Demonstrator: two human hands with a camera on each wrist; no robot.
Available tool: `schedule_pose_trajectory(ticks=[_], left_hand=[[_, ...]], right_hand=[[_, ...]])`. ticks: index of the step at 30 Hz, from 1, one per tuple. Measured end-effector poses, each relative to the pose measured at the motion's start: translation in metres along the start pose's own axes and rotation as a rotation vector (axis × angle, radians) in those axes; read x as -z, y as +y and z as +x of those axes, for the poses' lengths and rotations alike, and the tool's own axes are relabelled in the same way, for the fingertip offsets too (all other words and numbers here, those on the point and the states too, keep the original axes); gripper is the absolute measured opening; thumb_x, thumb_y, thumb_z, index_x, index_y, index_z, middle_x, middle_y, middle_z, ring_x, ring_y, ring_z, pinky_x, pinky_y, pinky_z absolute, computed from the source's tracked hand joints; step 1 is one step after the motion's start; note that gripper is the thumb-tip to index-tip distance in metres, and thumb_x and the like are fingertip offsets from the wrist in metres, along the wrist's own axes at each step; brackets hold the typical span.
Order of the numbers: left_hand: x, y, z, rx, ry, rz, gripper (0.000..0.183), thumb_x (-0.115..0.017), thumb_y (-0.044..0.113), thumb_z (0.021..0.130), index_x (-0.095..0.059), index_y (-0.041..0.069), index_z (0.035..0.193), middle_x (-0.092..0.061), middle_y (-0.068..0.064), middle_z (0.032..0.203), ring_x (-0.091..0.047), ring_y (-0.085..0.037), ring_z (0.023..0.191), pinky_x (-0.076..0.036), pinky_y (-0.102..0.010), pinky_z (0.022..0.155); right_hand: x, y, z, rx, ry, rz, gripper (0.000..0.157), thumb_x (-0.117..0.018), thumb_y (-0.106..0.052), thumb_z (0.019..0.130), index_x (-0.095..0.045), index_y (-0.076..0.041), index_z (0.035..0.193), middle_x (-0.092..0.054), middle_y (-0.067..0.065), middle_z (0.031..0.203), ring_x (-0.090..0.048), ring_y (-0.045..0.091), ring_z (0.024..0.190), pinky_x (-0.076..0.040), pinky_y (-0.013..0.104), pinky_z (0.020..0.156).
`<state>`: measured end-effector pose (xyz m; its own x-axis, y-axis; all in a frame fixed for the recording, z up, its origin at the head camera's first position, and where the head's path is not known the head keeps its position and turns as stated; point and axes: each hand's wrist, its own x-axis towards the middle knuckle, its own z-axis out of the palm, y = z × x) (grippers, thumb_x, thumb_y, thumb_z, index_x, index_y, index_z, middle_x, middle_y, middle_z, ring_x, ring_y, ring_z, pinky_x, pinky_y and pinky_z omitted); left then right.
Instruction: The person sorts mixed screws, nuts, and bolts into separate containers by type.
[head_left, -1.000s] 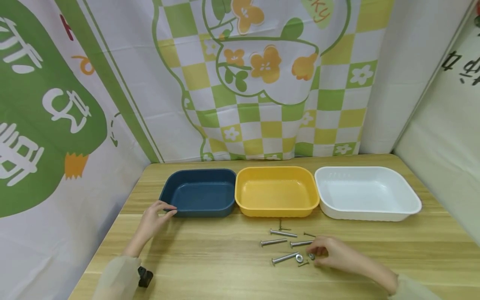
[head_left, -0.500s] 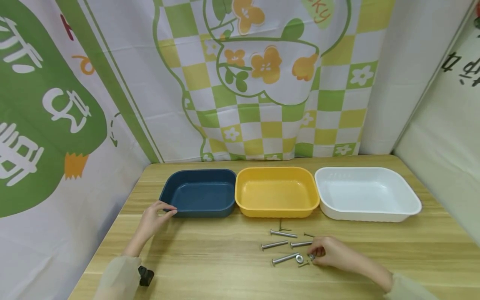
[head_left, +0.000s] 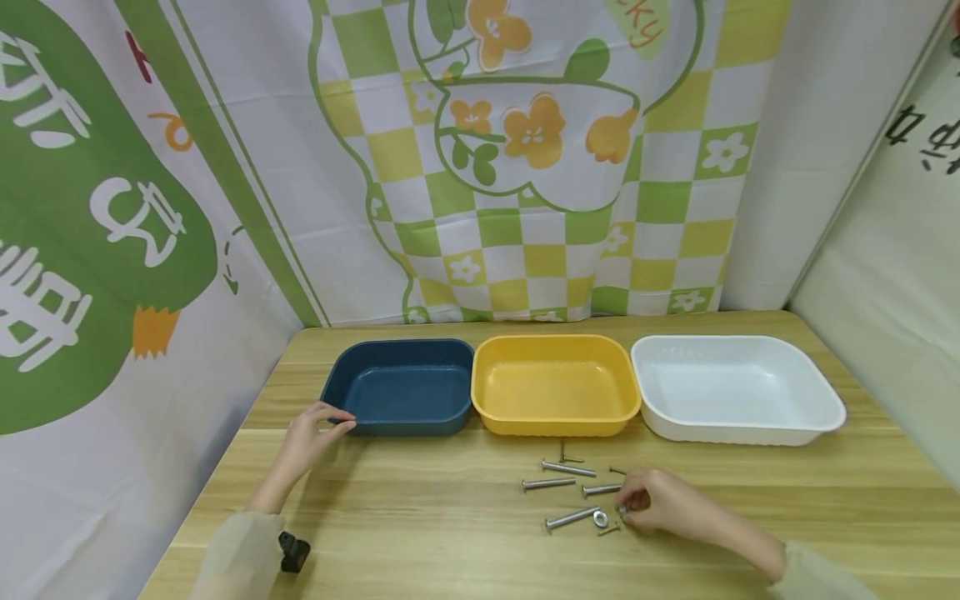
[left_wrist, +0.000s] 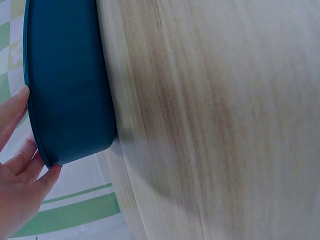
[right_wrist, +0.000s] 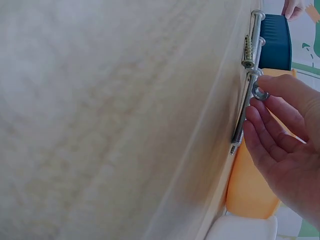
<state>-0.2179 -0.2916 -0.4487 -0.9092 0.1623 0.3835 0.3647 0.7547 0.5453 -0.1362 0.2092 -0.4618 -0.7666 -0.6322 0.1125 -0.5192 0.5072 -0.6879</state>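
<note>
My left hand [head_left: 303,446] holds the near-left corner of the dark blue tray [head_left: 408,428]; the left wrist view has fingers over its rim and the thumb on the outer wall. Over on the right, my right hand [head_left: 667,504] pinches a small metal nut [right_wrist: 260,93] between thumb and index finger, just above the table. Another nut [head_left: 601,519] lies to its left, touching or very near a long bolt [head_left: 572,518]. Several more bolts [head_left: 549,483] lie around it, along with small screws [head_left: 609,529]. The right fingers partly hide one bolt end.
A yellow tray [head_left: 555,427] and a white tray [head_left: 738,432] stand in a row with the blue one at the back of the wooden table [head_left: 420,533]. A small black object [head_left: 293,552] is by the left sleeve. Printed cloth [head_left: 525,275] hangs behind.
The right hand's fingers have closed on the nut and shifted it up very slightly. The left hand stays on the blue tray. The head view has shifted a little.
</note>
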Motion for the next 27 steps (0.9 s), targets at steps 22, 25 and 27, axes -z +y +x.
schedule_pose_trajectory(ticks=[22,25,27], left_hand=[[-0.001,-0.001,-0.002,0.033,-0.009,-0.024,0.010,-0.070,0.011,0.075,-0.069,0.006,0.084,-0.058,-0.007,0.086,-0.055,-0.027,0.083,-0.044,-0.046,0.075],[-0.002,-0.001,-0.002,0.026,-0.001,-0.030,0.010,-0.070,0.010,0.075,-0.070,0.006,0.084,-0.058,-0.007,0.085,-0.056,-0.027,0.082,-0.044,-0.046,0.074],[-0.002,-0.001,-0.002,0.022,0.003,-0.035,0.009,-0.070,0.010,0.075,-0.070,0.006,0.083,-0.058,-0.007,0.085,-0.055,-0.027,0.081,-0.044,-0.045,0.073]], right_hand=[[0.012,-0.016,0.038,0.071,0.098,-0.073,0.013,-0.067,0.003,0.070,-0.067,-0.004,0.082,-0.061,-0.002,0.079,-0.058,0.009,0.072,-0.050,0.025,0.064],[0.013,-0.020,0.046,0.069,0.100,-0.078,0.012,-0.067,0.001,0.072,-0.067,-0.004,0.083,-0.061,-0.003,0.079,-0.057,0.009,0.074,-0.050,0.026,0.065],[0.014,-0.022,0.051,0.078,0.103,-0.083,0.011,-0.067,0.001,0.072,-0.067,-0.003,0.082,-0.061,-0.002,0.079,-0.058,0.009,0.074,-0.050,0.026,0.065]])
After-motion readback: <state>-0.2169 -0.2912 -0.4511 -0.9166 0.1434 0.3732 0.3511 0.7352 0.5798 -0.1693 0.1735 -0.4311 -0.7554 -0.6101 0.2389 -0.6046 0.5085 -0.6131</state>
